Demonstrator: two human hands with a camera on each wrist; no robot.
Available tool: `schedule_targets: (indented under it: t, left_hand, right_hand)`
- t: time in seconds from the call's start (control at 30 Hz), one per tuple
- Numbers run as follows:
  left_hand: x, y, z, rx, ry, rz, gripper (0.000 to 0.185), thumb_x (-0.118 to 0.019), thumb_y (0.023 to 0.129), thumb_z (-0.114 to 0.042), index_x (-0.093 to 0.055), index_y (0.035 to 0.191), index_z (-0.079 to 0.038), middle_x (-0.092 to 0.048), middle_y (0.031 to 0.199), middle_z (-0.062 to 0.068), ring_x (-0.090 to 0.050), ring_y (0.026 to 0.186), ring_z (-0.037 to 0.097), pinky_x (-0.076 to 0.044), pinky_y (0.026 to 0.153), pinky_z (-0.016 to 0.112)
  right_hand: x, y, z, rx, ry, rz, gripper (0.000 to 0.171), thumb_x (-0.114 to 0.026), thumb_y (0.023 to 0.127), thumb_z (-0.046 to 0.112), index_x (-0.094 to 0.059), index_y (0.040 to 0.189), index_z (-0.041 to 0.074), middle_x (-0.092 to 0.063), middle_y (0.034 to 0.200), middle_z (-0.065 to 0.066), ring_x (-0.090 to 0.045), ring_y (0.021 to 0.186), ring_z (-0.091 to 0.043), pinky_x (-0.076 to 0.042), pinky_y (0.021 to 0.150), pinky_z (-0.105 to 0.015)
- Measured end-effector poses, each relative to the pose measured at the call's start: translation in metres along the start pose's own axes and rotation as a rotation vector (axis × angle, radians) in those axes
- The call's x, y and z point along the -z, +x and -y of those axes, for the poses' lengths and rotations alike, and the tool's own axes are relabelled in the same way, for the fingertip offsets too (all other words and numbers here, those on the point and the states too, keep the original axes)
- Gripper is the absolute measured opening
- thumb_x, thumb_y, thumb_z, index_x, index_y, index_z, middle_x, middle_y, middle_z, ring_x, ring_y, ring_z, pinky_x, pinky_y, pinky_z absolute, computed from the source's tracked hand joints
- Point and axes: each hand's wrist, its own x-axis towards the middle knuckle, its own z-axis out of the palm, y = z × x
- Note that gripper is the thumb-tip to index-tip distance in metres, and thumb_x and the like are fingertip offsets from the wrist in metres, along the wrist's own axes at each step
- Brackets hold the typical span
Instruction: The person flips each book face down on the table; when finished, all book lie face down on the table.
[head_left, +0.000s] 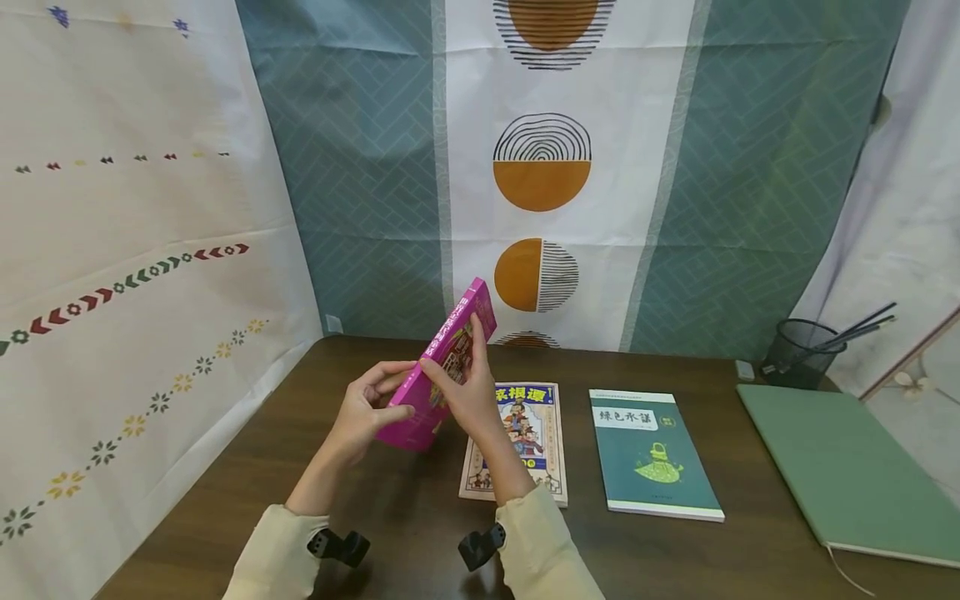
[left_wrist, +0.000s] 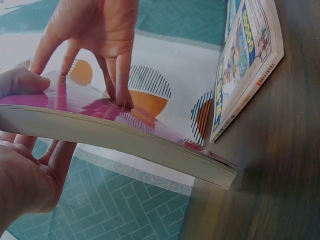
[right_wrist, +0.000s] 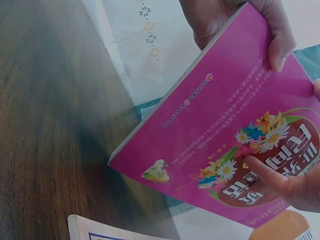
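A person is holding a magenta book (head_left: 454, 352) tilted above the tabletop (head_left: 405, 525).
The left hand (head_left: 367, 408) is pinching the book's edge, thumb on the cover and fingers underneath, while the right hand (head_left: 472, 396) is resting its spread, extended fingers against the cover. A cartoon-covered book (head_left: 528, 433) is lying partly behind the right forearm, and a teal book (head_left: 652, 458) is lying to its right.
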Motion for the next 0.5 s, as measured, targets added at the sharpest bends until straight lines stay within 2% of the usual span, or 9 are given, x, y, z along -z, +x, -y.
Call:
schedule_targets:
  t: [0.2, 0.4, 0.5]
  left_hand:
    - [-0.0015, -0.0004, 0.0004, -0.004, 0.013, 0.011, 0.049, -0.063, 0.079, 0.010, -0.056, 0.126, -0.005, -0.070, 0.111, -0.020, -0.067, 0.093, 0.007, -0.058, 0.077, 0.025]
    - [-0.0034, -0.0002, 0.0007, 0.016, 0.026, 0.013, 0.050, -0.063, 0.078, 0.009, -0.055, 0.127, -0.002, -0.070, 0.111, -0.021, -0.069, 0.093, 0.008, -0.059, 0.078, 0.026]
    - [-0.0046, -0.0005, 0.0009, 0.027, 0.057, 0.024, 0.053, -0.065, 0.078, 0.006, -0.052, 0.129, 0.003, -0.071, 0.120, -0.009, -0.070, 0.094, 0.010, -0.059, 0.079, 0.028]
  right_hand:
    - [-0.0006, 0.0015, -0.0019, 0.009, 0.014, 0.002, 0.093, -0.065, 0.091, 0.028, 0.001, 0.154, 0.043, -0.008, 0.164, -0.007, -0.028, 0.146, -0.034, -0.040, 0.110, -0.053]
    - [-0.0006, 0.0025, -0.0025, 0.024, 0.007, -0.005, 0.095, -0.065, 0.090, 0.028, 0.004, 0.153, 0.046, -0.005, 0.164, -0.007, -0.028, 0.145, -0.036, -0.043, 0.107, -0.053]
    - [-0.0003, 0.0022, -0.0026, 0.013, -0.016, -0.018, 0.094, -0.066, 0.090, 0.030, 0.003, 0.152, 0.048, -0.005, 0.164, -0.007, -0.028, 0.145, -0.038, -0.044, 0.106, -0.054]
